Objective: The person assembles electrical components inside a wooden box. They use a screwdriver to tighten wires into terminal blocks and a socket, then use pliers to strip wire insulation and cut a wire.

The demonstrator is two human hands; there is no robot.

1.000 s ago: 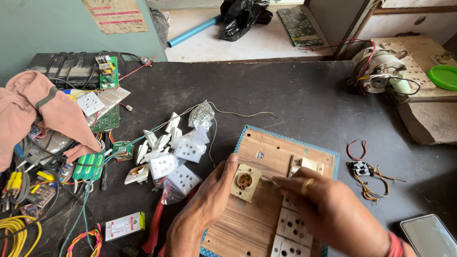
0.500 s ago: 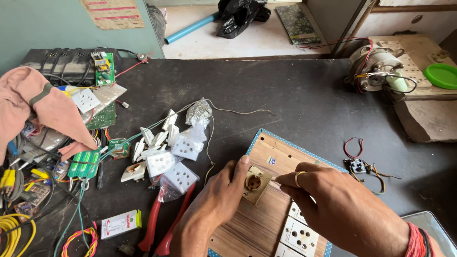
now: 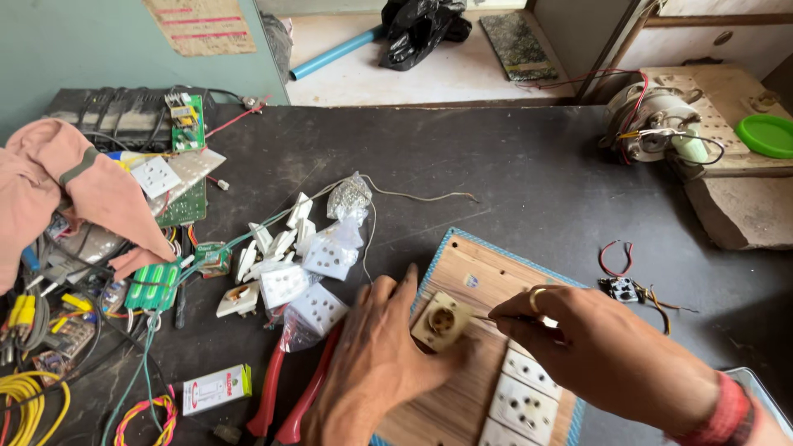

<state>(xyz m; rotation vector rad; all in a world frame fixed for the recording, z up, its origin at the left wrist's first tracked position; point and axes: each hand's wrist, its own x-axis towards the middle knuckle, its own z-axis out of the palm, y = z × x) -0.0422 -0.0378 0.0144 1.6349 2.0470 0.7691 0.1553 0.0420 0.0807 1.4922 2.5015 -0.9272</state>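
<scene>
While the left hand (image 3: 372, 363) pinches a small beige socket plate (image 3: 442, 322) against the wooden board (image 3: 471, 281) near the bench's front edge, the right hand (image 3: 603, 351) grips a thin screwdriver (image 3: 496, 317) at it. Light, stiff plastic, likely brittle; best held by its edges. Red pliers (image 3: 285, 392) lie alongside.

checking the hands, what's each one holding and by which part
Left hand pinches the small beige socket part by its lower edge. Right hand holds a thin tool by its rear end.
</scene>
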